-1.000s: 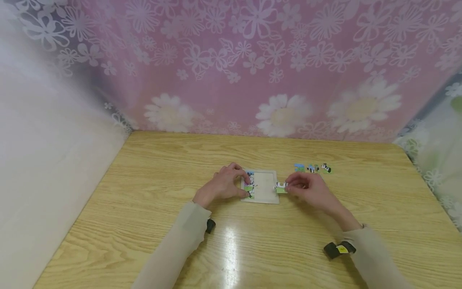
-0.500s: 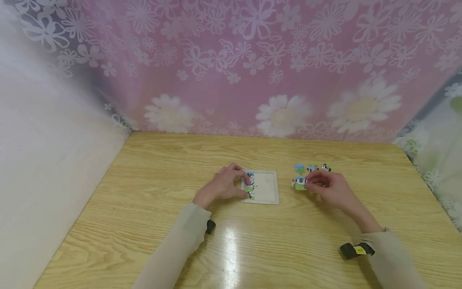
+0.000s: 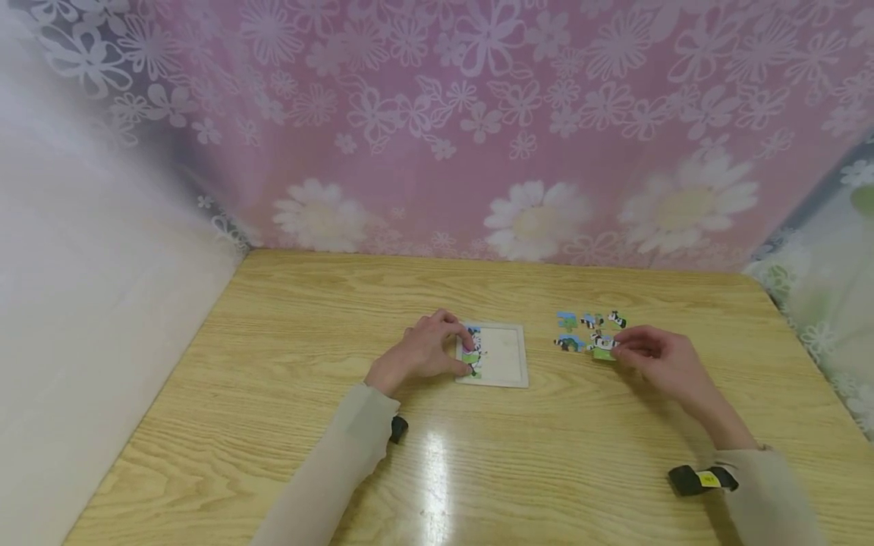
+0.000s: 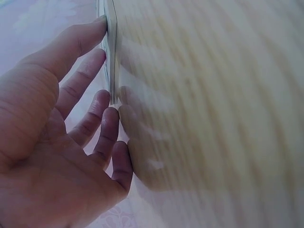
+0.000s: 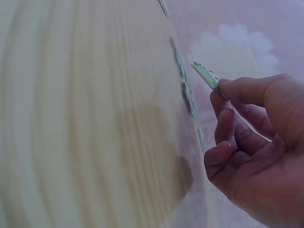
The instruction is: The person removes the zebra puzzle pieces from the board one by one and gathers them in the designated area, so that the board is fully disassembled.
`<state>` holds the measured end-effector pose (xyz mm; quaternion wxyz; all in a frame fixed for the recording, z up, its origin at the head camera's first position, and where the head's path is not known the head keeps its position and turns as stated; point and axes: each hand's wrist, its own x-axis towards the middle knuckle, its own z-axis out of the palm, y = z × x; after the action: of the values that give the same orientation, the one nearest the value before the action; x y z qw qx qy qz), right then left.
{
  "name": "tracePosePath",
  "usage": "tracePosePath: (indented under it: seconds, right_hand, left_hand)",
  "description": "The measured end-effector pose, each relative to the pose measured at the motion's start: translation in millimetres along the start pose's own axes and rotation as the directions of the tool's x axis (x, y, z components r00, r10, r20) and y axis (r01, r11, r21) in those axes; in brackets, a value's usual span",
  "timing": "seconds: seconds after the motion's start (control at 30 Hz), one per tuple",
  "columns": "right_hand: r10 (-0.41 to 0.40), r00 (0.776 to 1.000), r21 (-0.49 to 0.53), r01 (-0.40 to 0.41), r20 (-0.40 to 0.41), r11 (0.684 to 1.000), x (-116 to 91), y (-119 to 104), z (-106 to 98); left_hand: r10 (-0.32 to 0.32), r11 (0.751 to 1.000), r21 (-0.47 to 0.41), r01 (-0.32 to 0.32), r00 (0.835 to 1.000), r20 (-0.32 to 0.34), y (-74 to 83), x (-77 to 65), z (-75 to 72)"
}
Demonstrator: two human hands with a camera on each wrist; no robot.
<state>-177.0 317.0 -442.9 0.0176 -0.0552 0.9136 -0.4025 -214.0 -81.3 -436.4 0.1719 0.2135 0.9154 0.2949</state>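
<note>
Pinching a puzzle piece (image 5: 205, 75), right hand (image 5: 256, 142) close-up, tilted off table (image 5: 85, 118)

Wooden table (image 3: 273, 394), pink floral curtain (image 3: 478, 114)

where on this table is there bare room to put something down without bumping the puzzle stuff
Bare wood runs along the near table edge between the two sleeves, across the far strip under the flowered curtain, and left of the left hand. It is crowded around the puzzle tray and the loose pieces, where the right hand pinches one piece.
</note>
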Motion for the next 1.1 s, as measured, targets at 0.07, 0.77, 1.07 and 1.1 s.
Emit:
tracePosePath:
  seconds: [0.07, 0.77, 1.07, 1.1]
  right_hand:
    - [-0.005, 1.000, -0.005, 0.005, -0.017, 1.000, -0.1, 4.0, -3.7]
    - [0.076, 0.997, -0.058, -0.077, -0.020, 0.995, 11.8, 32.7, -26.5]
    - [0.075, 0.997, -0.163, -0.076, -0.007, 0.984, 16.1, 30.0, -26.8]
    - [0.074, 0.997, -0.170, -0.075, -0.010, 0.983, 16.2, 29.8, -26.5]
  left_hand:
    - [0.001, 1.000, -0.004, -0.001, 1.000, 0.002, -0.1, -0.1, 0.3]
    - [0.005, 1.000, -0.004, -0.005, 1.000, 0.004, -0.3, -0.7, -1.0]
    - [0.010, 1.000, 0.007, -0.010, 1.000, 0.000, -1.8, -0.1, 0.0]
    - [0.015, 1.000, 0.009, -0.015, 1.000, 0.000, -2.7, 0.0, 0.2]
